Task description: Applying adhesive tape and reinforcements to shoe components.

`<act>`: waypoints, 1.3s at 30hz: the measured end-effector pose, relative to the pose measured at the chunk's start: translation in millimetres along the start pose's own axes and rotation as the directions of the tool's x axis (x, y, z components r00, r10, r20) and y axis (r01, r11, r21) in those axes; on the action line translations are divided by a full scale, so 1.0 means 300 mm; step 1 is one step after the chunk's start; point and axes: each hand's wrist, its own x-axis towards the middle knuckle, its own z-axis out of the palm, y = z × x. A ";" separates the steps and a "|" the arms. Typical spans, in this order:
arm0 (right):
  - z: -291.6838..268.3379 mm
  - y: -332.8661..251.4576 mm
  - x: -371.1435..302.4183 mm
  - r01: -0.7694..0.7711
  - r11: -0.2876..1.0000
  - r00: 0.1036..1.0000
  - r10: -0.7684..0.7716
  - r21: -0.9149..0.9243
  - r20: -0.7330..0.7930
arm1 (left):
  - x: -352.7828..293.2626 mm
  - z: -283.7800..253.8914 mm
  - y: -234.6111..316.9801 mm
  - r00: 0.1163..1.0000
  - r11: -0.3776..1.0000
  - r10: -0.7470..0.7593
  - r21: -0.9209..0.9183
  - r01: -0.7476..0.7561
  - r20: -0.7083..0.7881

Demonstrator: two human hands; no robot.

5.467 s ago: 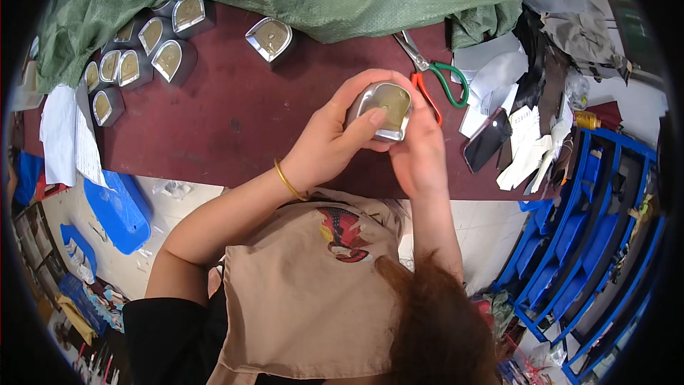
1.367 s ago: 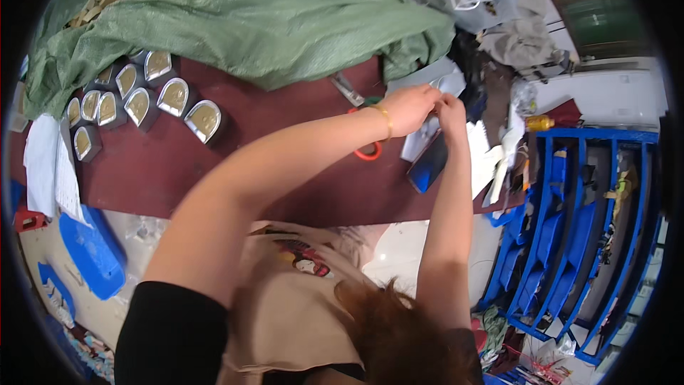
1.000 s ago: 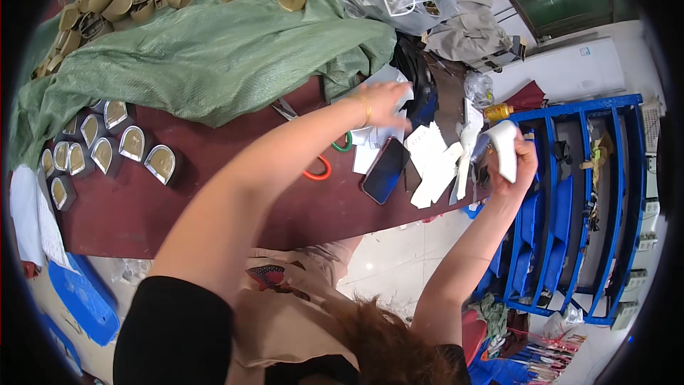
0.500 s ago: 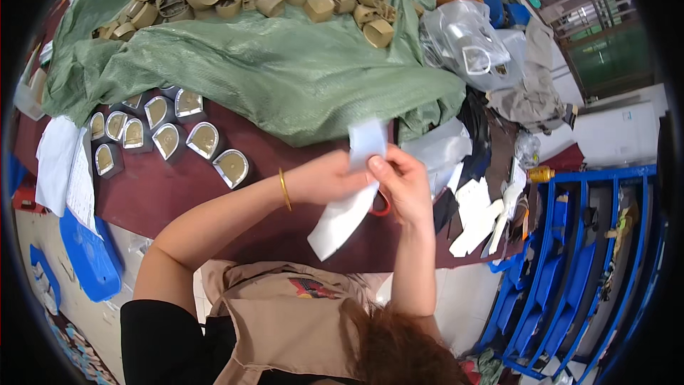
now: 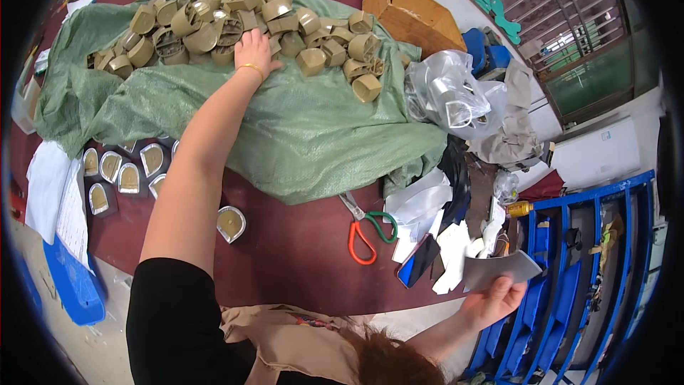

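My left hand (image 5: 254, 55) reaches far over the table, fingers stretched out at the near edge of a pile of tan shoe heels (image 5: 199, 37). Whether its fingertips touch one I cannot tell. Low at the right, my right hand (image 5: 496, 301) pinches a curved grey strip (image 5: 502, 269) between thumb and fingers, held out past the table edge. Under the pile spreads a green woven sack (image 5: 306, 142). Several D-shaped heels with grey wrapped sides (image 5: 130, 178) stand at the left, partly hidden by my left arm. One more wrapped heel (image 5: 231, 224) stands right of that arm.
Scissors (image 5: 363, 227) with a red and a green handle lie on the dark red table (image 5: 299, 257). Beside them are a phone (image 5: 418, 261) and white strips (image 5: 452, 257). A wooden box (image 5: 412, 14) and a clear plastic bag (image 5: 452, 93) sit behind. A blue rack (image 5: 570, 203) stands at right.
My hands have parted: the left moved forward to the pile, the right swung down and right with the strip. The scissors now lie uncovered on the table. The view has shifted.
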 end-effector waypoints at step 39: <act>0.363 0.007 -0.297 -0.803 0.596 0.546 0.714 0.030 0.438 | -0.900 -0.725 0.357 0.849 -0.030 0.249 -0.873 0.487 0.465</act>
